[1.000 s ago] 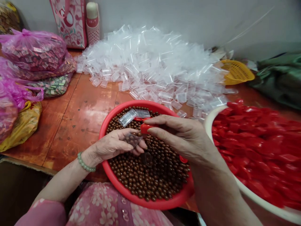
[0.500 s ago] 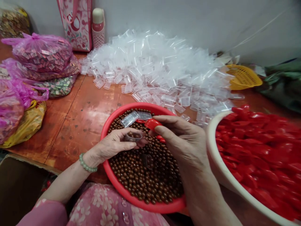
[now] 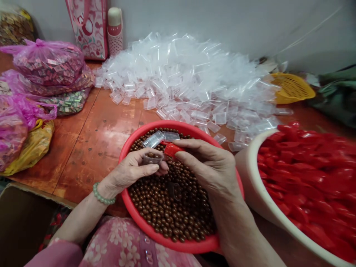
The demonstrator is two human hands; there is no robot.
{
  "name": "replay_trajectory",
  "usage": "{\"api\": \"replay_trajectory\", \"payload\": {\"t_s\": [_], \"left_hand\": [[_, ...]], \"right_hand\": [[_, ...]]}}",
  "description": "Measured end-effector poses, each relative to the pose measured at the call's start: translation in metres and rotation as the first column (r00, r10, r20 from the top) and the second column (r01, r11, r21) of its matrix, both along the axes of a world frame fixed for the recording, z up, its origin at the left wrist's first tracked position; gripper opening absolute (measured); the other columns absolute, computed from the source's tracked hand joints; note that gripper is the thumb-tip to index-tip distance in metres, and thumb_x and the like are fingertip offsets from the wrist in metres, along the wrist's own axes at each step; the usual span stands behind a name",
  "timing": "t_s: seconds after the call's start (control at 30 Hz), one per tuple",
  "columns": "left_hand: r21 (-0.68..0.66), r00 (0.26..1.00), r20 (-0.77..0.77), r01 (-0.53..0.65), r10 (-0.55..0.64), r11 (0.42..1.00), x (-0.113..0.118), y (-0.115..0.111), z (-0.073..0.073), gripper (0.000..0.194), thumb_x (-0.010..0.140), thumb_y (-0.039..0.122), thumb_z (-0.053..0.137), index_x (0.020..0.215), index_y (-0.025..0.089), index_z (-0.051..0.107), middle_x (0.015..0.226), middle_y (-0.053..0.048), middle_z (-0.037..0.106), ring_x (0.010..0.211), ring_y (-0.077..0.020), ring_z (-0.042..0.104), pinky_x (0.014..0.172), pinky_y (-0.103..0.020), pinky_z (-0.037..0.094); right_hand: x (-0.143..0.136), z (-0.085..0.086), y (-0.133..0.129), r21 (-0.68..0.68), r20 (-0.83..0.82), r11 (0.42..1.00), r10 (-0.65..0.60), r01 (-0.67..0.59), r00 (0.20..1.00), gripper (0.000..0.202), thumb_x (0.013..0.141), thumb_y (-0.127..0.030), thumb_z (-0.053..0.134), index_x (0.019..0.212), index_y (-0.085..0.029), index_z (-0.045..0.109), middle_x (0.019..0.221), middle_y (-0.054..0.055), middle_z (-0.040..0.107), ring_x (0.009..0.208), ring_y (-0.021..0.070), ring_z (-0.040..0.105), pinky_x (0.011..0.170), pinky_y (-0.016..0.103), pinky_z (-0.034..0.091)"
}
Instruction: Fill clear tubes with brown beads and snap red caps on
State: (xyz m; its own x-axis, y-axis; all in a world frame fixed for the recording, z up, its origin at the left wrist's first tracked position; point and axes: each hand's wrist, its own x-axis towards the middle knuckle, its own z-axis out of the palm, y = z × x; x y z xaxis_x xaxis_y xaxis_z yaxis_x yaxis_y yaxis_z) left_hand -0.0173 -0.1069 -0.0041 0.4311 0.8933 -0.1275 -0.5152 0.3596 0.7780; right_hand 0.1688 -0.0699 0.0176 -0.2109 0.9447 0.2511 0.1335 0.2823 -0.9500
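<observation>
My left hand (image 3: 139,165) grips a small clear plastic case (image 3: 152,160), its open mouth showing brown balls inside. Between the thumb and fingers of my right hand (image 3: 207,161) is a red plastic cap (image 3: 171,150), held just right of the case and apart from it. Both hands are above a red basin (image 3: 130,218) filled with shiny brown balls (image 3: 169,211). Two clear cases (image 3: 154,139) lie on the balls near the far rim, with a bit of red beside them. Another clear case (image 3: 175,191) sits half sunk among the balls.
A cream tub (image 3: 251,163) heaped with red caps (image 3: 308,185) stands at the right. Behind the basin spreads a big pile of clear cases (image 3: 189,74). Pink bags (image 3: 47,63) fill the table's left; a bottle (image 3: 115,33) and yellow basket (image 3: 294,87) stand farther back.
My right hand has moved left with the red cap, closer to the case. My left hand has shifted slightly left with the case, where brown balls now show more clearly.
</observation>
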Motion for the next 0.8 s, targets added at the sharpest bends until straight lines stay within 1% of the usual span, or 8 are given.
{"api": "replay_trajectory", "payload": {"t_s": [0.13,0.2,0.3,0.43,0.53,0.63,0.7,0.8], "left_hand": [[0.094,0.961,-0.264,-0.064,0.087,0.994,0.003,0.003,0.006,0.022,0.078,0.02,0.07,0.099,0.015,0.067,0.1,-0.005,0.068,0.097,-0.0155,0.061,0.095,-0.03,0.042],[0.121,0.941,-0.327,-0.056,0.093,0.991,0.004,0.005,0.008,0.02,0.078,0.017,0.068,0.097,0.015,0.068,0.102,-0.004,0.066,0.1,-0.0159,0.059,0.098,-0.03,0.039],[0.052,0.953,-0.301,-0.028,0.043,0.998,0.004,0.006,0.006,0.022,0.077,0.018,0.069,0.098,0.016,0.068,0.097,-0.003,0.065,0.092,-0.0142,0.059,0.093,-0.029,0.042],[-0.009,0.966,-0.255,-0.039,0.036,0.999,0.004,0.005,0.003,0.026,0.075,0.02,0.071,0.1,0.017,0.068,0.096,-0.002,0.065,0.087,-0.0133,0.059,0.086,-0.028,0.045],[0.018,0.962,-0.27,-0.027,0.031,0.999,0.005,0.005,0.005,0.028,0.075,0.023,0.072,0.102,0.016,0.069,0.096,-0.003,0.067,0.091,-0.0151,0.06,0.09,-0.03,0.043],[0.069,0.966,-0.258,0.01,0.009,0.998,0.007,0.005,0.008,0.028,0.076,0.028,0.073,0.1,0.014,0.07,0.096,-0.004,0.069,0.094,-0.0166,0.061,0.097,-0.032,0.041],[0.088,0.971,-0.24,0.021,0.001,0.996,0.007,0.005,0.009,0.025,0.076,0.03,0.073,0.096,0.014,0.071,0.093,-0.003,0.069,0.091,-0.0159,0.06,0.095,-0.031,0.041],[0.101,0.975,-0.223,0.029,-0.006,0.994,0.007,0.005,0.006,0.02,0.077,0.029,0.072,0.09,0.014,0.07,0.087,-0.001,0.067,0.085,-0.0137,0.058,0.09,-0.028,0.043]], "right_hand": [[-0.001,-0.001,-0.001,-0.008,-0.009,1.0,-0.02,0.02,1.0,0.021,0.079,-0.019,0.073,0.097,-0.029,0.074,0.091,-0.002,0.076,0.08,0.0154,0.071,0.075,0.026,0.059],[-0.001,0.0,-0.001,-0.003,-0.015,1.0,-0.016,0.016,1.0,0.022,0.078,-0.017,0.073,0.097,-0.029,0.074,0.09,-0.002,0.076,0.079,0.0151,0.071,0.073,0.026,0.059],[0.0,0.0,-0.001,0.008,-0.019,1.0,-0.005,0.005,1.0,0.023,0.078,-0.016,0.072,0.097,-0.029,0.074,0.089,-0.002,0.076,0.079,0.015,0.071,0.073,0.025,0.059],[-0.001,-0.002,-0.002,0.032,-0.013,0.999,-0.001,0.001,1.0,0.022,0.08,-0.017,0.071,0.099,-0.029,0.073,0.089,-0.001,0.076,0.079,0.0154,0.071,0.072,0.026,0.059],[-0.005,-0.002,-0.003,0.09,0.016,0.996,0.008,-0.009,1.0,0.02,0.082,-0.019,0.07,0.1,-0.028,0.072,0.092,0.0,0.075,0.08,0.0165,0.071,0.074,0.029,0.059],[-0.014,-0.001,-0.004,0.193,0.075,0.98,0.04,-0.054,0.996,0.018,0.083,-0.018,0.068,0.099,-0.026,0.071,0.091,0.001,0.075,0.083,0.0173,0.071,0.077,0.031,0.059],[-0.019,0.0,-0.005,0.241,0.133,0.966,0.063,-0.094,0.989,0.018,0.084,-0.016,0.066,0.099,-0.025,0.07,0.09,0.001,0.075,0.083,0.0171,0.071,0.079,0.031,0.058],[-0.024,-0.001,-0.005,0.255,0.195,0.957,0.092,-0.141,0.976,0.018,0.085,-0.014,0.064,0.1,-0.024,0.069,0.09,0.002,0.075,0.083,0.0167,0.071,0.079,0.03,0.058]]}}
